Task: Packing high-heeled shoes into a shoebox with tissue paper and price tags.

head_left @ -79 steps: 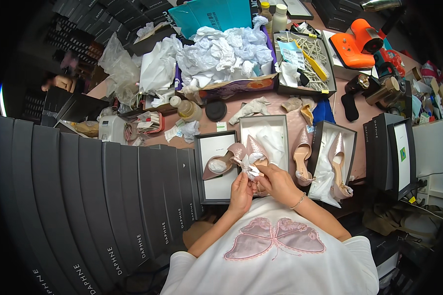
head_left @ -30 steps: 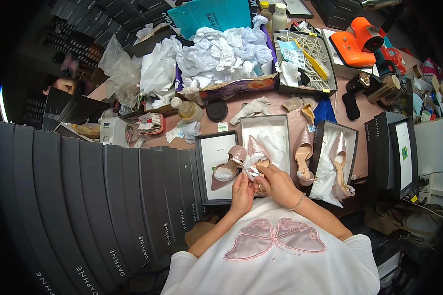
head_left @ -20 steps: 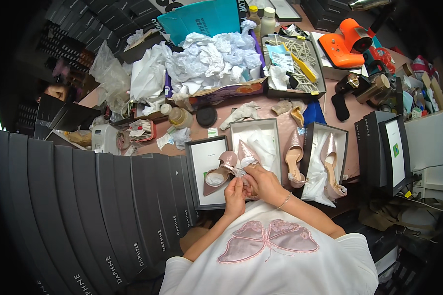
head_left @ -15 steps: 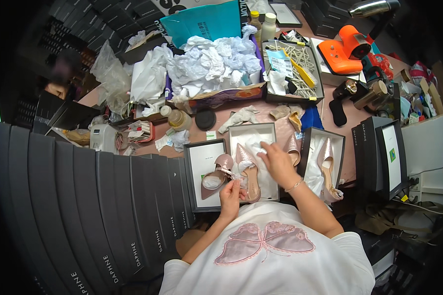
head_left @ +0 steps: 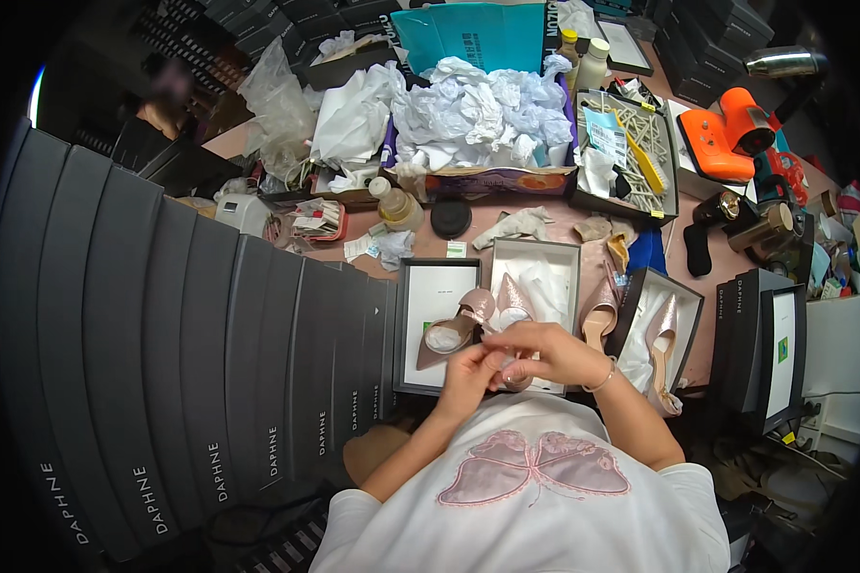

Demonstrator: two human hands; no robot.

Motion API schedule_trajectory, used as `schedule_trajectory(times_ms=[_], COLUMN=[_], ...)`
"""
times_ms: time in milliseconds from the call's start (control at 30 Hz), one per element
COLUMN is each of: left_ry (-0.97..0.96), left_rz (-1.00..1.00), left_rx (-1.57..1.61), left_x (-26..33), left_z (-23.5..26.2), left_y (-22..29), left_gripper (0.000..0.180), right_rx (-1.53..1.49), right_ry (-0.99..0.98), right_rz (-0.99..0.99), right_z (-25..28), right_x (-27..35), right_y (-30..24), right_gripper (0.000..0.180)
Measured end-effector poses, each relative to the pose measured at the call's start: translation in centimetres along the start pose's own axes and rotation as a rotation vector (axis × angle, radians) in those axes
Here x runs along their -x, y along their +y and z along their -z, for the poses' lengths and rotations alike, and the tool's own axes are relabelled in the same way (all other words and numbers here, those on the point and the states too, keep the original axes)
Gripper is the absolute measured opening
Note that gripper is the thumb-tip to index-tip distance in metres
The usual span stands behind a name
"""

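Just below mid-frame, a pink shoe (head_left: pixel 463 328) is laid in a box lid (head_left: pixel 440 282). Its toe is stuffed with paper (head_left: pixel 442 338); work at its heel is judged unfinished. Fingers of the left hand (head_left: pixel 470 378) and right hand (head_left: pixel 561 355) are bunched together; whether anything is clamped cannot be told.

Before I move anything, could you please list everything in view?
Shoes: four, pink, front centre
Open boxes: two, grey, front centre
Shallow tray: one, black-rimmed, left of them
Standing boxes: many, dark grey, left
Paper heap: one, white, in purple box
Panel: one, teal, behind heap
Sticks: many, white, in black tray
Tall bottle: one, white, behind tray
Device: one, orange, back right
Small clutter: uncounted, mixed, right edge
Left hand: one, bare, front centre
Right hand: one, bare, beside it
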State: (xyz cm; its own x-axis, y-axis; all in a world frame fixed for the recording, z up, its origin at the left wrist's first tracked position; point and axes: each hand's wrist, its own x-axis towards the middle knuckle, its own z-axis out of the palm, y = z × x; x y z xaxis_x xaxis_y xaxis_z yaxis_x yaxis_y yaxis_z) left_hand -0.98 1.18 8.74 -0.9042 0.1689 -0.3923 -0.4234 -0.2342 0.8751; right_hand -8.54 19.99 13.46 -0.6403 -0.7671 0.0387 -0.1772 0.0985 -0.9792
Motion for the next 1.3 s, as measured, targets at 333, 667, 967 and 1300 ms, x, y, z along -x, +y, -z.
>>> schedule_trajectory(times_ms=[333, 667, 967, 1300], left_ry=[0.208, 0.115, -0.104, -0.089], left_rz=[-0.174, -0.426, -0.131, -0.16], left_rx=[-0.426, -0.879, -0.476, -0.62], left_x=[-0.3, -5.0, -2.8, -2.3], left_z=[4.6, 4.8, 5.0, 3.5], left_y=[-4.2, -4.8, -3.6, -2.3], left_gripper=[0.031, 0.023, 0.03, 0.026], right_rx=[1.005, 0.24, -0.81, -0.644], right_ry=[-0.15, 0.329, 0.364, 0.598], right_rz=[-0.563, -0.292, -0.556, -0.475], right_z=[0.3, -4.6, -5.4, -6.5], right_x=[20.8, -1.0, -0.7, 0.8], right_y=[-1.6, 9.2, 9.3, 9.8], right_gripper=[0.024, 0.031, 0.029, 0.013])
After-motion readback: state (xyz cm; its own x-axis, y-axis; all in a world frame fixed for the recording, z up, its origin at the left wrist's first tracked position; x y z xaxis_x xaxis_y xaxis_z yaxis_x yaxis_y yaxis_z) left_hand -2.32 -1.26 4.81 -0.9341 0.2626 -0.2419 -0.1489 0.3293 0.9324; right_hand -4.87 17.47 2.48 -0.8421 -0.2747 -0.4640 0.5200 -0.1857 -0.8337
